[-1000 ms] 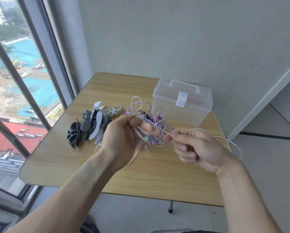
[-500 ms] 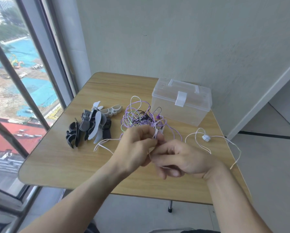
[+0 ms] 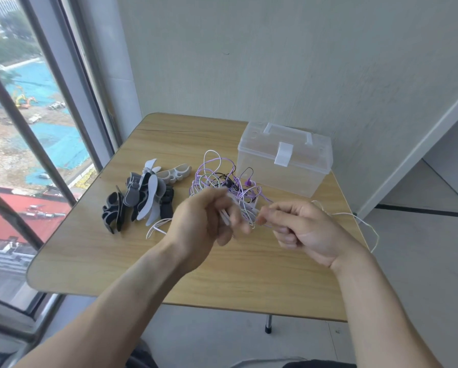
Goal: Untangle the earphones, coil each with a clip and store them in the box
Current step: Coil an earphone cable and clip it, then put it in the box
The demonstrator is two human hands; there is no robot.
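Head view: both hands have separated since a moment ago. Left hand [image 3: 204, 221] grips the tangle [image 3: 222, 187] at frame centre; right hand [image 3: 299, 224] pinches a white cord [image 3: 355, 216], drawing it free. Box [image 3: 283, 158] remains closed.

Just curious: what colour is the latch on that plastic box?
White, on the clear plastic storage box; the head view shows it.

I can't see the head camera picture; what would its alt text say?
Two bare hands, left hand and right hand, pinch cords of a tangle of purple, white and black earphones above a wooden table. Grey and black cord clips lie to the left, a closed clear plastic box behind.
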